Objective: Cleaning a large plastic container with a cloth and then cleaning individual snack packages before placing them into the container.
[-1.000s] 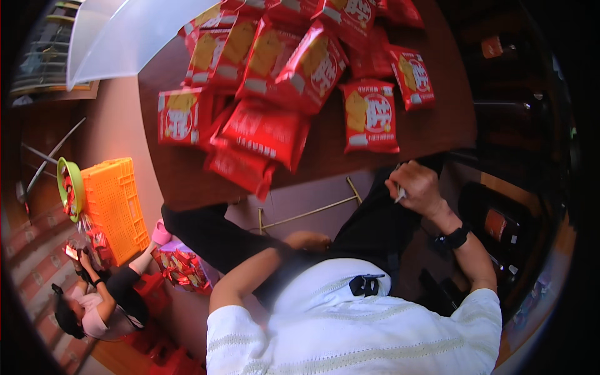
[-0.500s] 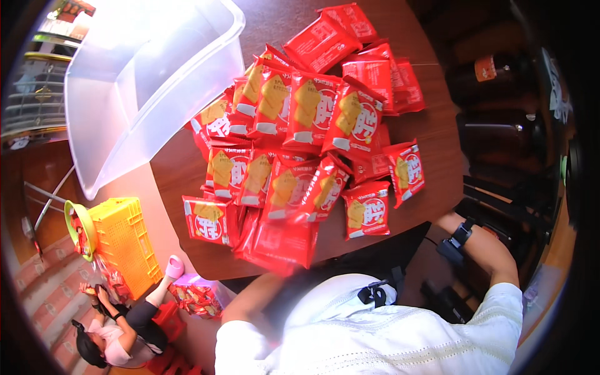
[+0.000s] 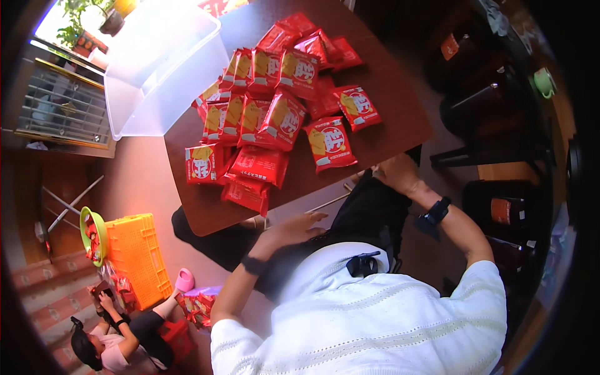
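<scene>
Bare strip of counter [image 3: 403,115] R of the packs [image 3: 284,122], narrowing toward far side. Heap blocks the mid; gap btwn it & the near loose pack [image 3: 330,145] opens toward near edge. Tub [image 3: 140,94] blocks far L. L hand [image 3: 297,228] has room above lap, w/ near edge btwn it & heap. R hand [image 3: 400,174] by near R corner; dark chairs [image 3: 478,103] crowd far R.

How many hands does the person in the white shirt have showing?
2: the left hand, open, between the white shirt and the table, and the right hand, near the table's right corner. Some of its fingers may be hidden.
</scene>
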Demonstrator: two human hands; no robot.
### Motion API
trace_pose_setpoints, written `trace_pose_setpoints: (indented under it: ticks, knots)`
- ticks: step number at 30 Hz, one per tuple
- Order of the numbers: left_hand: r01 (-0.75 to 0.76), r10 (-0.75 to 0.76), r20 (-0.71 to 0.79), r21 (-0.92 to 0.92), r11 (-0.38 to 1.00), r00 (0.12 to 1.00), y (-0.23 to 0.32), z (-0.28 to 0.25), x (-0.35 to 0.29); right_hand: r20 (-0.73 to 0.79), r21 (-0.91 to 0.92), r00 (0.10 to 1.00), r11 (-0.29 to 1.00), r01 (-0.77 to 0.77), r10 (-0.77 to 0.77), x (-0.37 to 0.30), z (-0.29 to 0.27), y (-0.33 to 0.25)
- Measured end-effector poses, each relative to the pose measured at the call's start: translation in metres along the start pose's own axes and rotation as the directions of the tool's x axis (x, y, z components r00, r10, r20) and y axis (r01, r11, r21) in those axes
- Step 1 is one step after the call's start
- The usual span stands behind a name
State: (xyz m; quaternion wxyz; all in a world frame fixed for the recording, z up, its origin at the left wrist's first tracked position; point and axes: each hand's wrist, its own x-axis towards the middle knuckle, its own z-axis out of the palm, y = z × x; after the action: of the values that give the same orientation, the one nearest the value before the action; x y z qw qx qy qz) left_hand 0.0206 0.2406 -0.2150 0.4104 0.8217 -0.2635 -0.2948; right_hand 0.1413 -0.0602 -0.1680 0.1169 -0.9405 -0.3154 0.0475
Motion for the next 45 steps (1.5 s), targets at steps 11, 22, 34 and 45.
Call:
trace_pose_setpoints:
  ticks: [11, 22, 34, 45]
  knots:
    - [-0.147, 0.247, -0.653, 0.205, 0.968, 0.716, 0.133, -0.071, -0.002, -0.031, 0.35, 0.988, 0.924, 0.155, -0.154, -0.053, 0.017, -0.082]
    - [0.251, 0.182, -0.696, 0.471, 0.846, 0.695, 0.102, -0.089, 0.063, 0.055, 0.862, 0.914, 0.443, -0.247, 0.403, -0.048, -0.055, -0.078]
    - [0.208, 0.126, -0.808, 0.293, 0.933, 0.576, 0.116, -0.1, 0.051, 0.101, 0.969, 0.857, -0.246, 0.031, 0.506, 0.006, -0.107, -0.097]
    - [-0.028, 0.085, -0.937, 0.08, 0.996, 0.338, 0.141, -0.106, 0.018, -0.516, 0.307, 0.843, 0.887, 0.346, -0.15, 0.047, -0.11, -0.154]
